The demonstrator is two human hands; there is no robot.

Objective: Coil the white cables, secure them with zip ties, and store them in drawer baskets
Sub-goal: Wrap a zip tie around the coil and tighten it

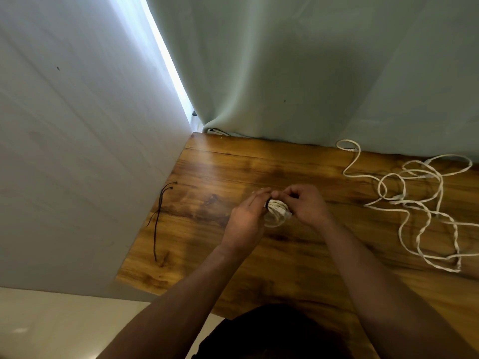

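Hands meet over a wooden table (259, 164), both gripping a small coiled white cable (276, 212) just above its middle. Left hand (246, 216) cups the coil from the left, its fingers nearly straight along it. Right hand (305, 203) has curled fingers that pinch the coil's top, where a black zip tie (267, 202) crosses it. Loose white cables (420, 203) sprawl at the right. Spare black zip ties (158, 216) lie by the left edge.

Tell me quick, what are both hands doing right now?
Left hand: holds the coiled white cable.
Right hand: pinches the same coil at its top.
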